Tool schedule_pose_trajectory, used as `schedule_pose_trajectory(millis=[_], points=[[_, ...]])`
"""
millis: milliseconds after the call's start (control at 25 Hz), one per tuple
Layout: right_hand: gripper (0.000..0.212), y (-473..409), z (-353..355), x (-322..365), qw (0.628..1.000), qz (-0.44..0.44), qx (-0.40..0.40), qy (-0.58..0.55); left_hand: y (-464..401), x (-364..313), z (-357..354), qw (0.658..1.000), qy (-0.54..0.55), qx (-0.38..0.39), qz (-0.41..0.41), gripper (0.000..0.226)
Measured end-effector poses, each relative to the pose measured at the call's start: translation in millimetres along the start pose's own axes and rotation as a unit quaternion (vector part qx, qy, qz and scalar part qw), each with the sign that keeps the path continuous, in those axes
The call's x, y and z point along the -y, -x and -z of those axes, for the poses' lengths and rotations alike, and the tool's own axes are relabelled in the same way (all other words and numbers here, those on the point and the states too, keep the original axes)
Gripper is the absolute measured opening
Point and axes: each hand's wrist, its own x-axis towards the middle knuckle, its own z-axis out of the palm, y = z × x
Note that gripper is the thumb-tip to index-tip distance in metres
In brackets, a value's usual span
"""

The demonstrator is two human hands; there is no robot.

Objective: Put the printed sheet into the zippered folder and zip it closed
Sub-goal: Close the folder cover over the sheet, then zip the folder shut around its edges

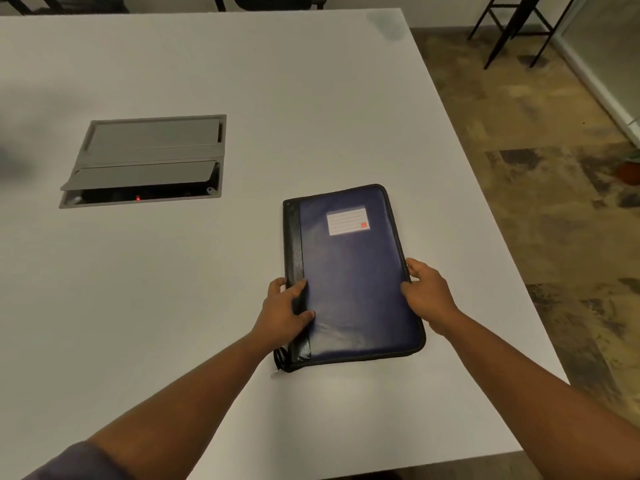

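A dark blue zippered folder (349, 271) with a black spine and a white label lies flat and closed on the white table (207, 289), near its right edge. My left hand (285, 306) grips the black spine on the folder's left side. On the opposite side, my right hand (424, 292) holds the right edge. A zip pull (275, 372) hangs at the folder's near left corner. No printed sheet is in view.
A grey cable box (149, 161) with one flap partly lifted is set into the table at the left. The table's right edge runs close beside the folder. Black chair legs (512, 26) stand on the floor at the top right.
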Motion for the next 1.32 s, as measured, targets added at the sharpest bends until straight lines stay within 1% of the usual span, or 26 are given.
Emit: schedule_pose_trajectory(millis=[120, 240, 360, 560, 760, 880, 960, 1040, 1080, 1120, 1160, 1240, 1280, 1320], points=[[0.054, -1, -8, -20, 0.998, -0.021, 0.027, 0.061, -2, 2, -4, 1.000, -0.004, -0.001, 0.007, 0.080], [0.068, 3, -17, -31, 0.990, -0.006, 0.051, 0.133, -5, 3, -5, 1.000, 0.000, -0.007, 0.008, 0.080], [0.073, 5, -31, -30, 0.985, 0.006, 0.039, 0.167, -6, 6, -3, 1.000, 0.016, -0.018, 0.011, 0.081], [0.072, 2, -55, -17, 0.985, 0.023, 0.040, 0.164, -11, 23, 20, 0.999, 0.020, -0.038, 0.024, 0.082], [0.070, -6, -76, 0, 0.987, 0.037, 0.031, 0.154, -17, 38, 44, 0.999, 0.010, -0.029, 0.028, 0.082], [0.070, -10, -79, 3, 0.985, 0.036, 0.031, 0.164, -16, 42, 50, 1.000, 0.006, -0.018, 0.017, 0.081], [0.068, -6, -81, 5, 0.980, 0.042, 0.012, 0.196, -11, 48, 54, 1.000, 0.008, -0.021, 0.006, 0.075], [0.061, 8, -86, 9, 0.968, 0.091, -0.043, 0.230, 0, 58, 58, 0.998, 0.046, -0.052, 0.001, 0.054], [0.054, 18, -91, 10, 0.964, 0.137, -0.067, 0.217, 7, 64, 60, 0.996, 0.057, -0.065, -0.003, 0.043], [0.046, 31, -99, 12, 0.961, 0.188, -0.077, 0.187, 14, 70, 62, 0.996, 0.054, -0.070, -0.012, 0.039], [0.036, 44, -109, 14, 0.958, 0.233, -0.077, 0.152, 21, 77, 63, 0.997, 0.037, -0.062, -0.026, 0.041], [0.013, 73, -130, 19, 0.955, 0.275, -0.037, 0.107, 34, 88, 66, 0.998, -0.012, -0.024, -0.060, 0.046], [0.006, 86, -141, 22, 0.957, 0.274, -0.008, 0.099, 40, 92, 66, 0.996, -0.038, -0.006, -0.079, 0.045], [0.007, 96, -153, 24, 0.960, 0.263, 0.024, 0.096, 46, 96, 67, 0.993, -0.064, 0.008, -0.099, 0.043]])
